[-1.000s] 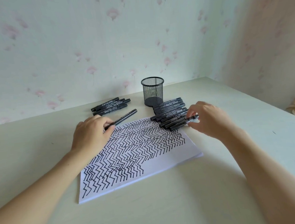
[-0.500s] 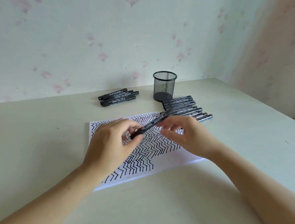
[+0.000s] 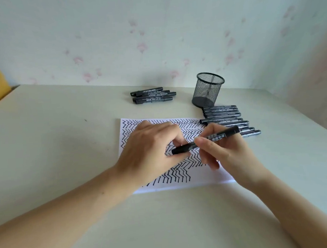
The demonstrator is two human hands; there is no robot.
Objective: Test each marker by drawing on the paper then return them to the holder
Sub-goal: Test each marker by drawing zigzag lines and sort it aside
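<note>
At the centre of the frame both hands hold one black marker (image 3: 207, 140), a slim round barrel lying slantwise above the paper (image 3: 127, 126), its blunt right end higher than its capped left end. A silver-grey label with small white characters wraps the barrel's right half; the characters are too small and blurred to read. The left hand (image 3: 151, 154) curls its fingers round the smooth black cap end, and the right hand (image 3: 225, 150) pinches the labelled barrel between thumb and forefinger, the remaining fingers bent beneath. The paper is a white rectangular sheet lying flat on the table (image 3: 63, 151), covered across its upper and middle part with rows of black zigzag strokes, its lower edge bare. At the upper right of the sheet a row of markers (image 3: 222, 115) lies side by side, parallel, matte black with pale printed bands whose text cannot be made out. Just above that row stands the holder (image 3: 208, 90), a round black wire-mesh cup with a solid rim, upright, with no marker visible through the mesh. Left of it, above the sheet's top edge and apart from it, lie four more markers (image 3: 152, 95) packed together, each with a strip of white lettering too fine to read. The table is pale, smooth and matte. Behind it the wall (image 3: 113, 39) carries pale wallpaper scattered with blurred pink flowers.
</note>
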